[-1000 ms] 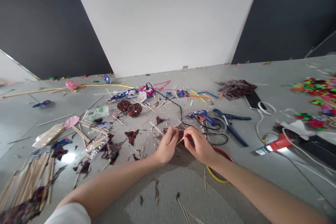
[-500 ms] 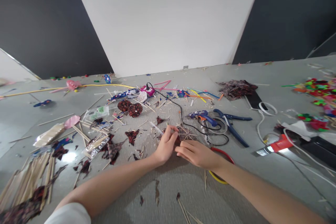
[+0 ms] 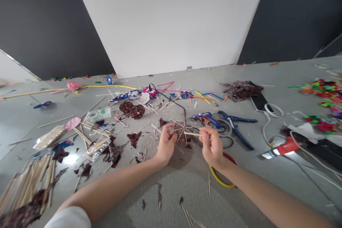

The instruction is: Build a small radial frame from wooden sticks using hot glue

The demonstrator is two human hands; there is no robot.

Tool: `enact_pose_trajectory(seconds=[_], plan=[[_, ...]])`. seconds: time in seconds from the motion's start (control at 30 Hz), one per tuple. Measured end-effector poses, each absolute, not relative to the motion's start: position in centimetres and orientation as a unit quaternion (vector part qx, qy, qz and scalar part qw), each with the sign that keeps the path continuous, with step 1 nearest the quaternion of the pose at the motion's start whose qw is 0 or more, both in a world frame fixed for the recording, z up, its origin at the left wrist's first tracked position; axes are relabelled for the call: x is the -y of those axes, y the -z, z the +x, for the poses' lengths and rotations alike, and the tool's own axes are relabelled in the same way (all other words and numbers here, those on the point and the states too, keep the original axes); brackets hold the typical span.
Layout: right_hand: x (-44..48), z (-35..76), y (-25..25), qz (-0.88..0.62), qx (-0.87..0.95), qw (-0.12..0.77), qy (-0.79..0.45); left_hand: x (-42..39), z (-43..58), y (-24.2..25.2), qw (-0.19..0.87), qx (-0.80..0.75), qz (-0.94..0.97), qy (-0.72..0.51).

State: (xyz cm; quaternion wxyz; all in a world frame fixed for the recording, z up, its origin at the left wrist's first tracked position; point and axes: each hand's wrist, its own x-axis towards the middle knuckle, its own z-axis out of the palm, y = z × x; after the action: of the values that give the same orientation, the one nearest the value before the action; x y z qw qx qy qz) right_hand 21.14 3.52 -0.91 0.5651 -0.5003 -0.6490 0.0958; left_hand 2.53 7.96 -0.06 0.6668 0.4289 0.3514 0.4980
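Note:
A small star of thin wooden sticks, spokes fanning out from a hub, is held up a little above the grey floor. My left hand pinches its left side with closed fingers. My right hand pinches one spoke that juts to the right. Dark red patterned paper scraps lie just left of my left hand. A blue and orange glue gun with a black cord rests right behind the sticks.
Blue pliers lie right of the glue gun, and a yellow and red ring sits under my right wrist. A pile of wooden sticks fills the near left. A red-handled tool, white cable, phone and colourful bits sit right.
Both hands rose from the floor and lifted the stick star. My right hand went from lying flat to pinching one spoke on the right.

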Motion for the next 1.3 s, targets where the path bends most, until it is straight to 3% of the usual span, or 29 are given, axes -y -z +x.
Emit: enact_pose_trajectory(seconds=[0.23,0.57,1.13,1.3], plan=[[-4.3,20.5,-0.7,-0.519,0.567,0.623,-0.146,-8.1,2.5,0.3,0.656,-0.363,0.413,-0.517],[-4.0,20.7,-2.3,-0.46,0.67,0.561,-0.157,-7.9,2.2,-0.4,0.665,-0.367,0.411,-0.505],[-3.9,21.3,0.5,-0.495,0.584,0.573,-0.294,-8.0,2.2,-0.2,0.661,-0.365,0.434,-0.491],[-3.9,21.3,0.4,-0.496,0.59,0.565,-0.295,-7.8,2.1,-0.2,0.596,-0.368,0.503,-0.507]])
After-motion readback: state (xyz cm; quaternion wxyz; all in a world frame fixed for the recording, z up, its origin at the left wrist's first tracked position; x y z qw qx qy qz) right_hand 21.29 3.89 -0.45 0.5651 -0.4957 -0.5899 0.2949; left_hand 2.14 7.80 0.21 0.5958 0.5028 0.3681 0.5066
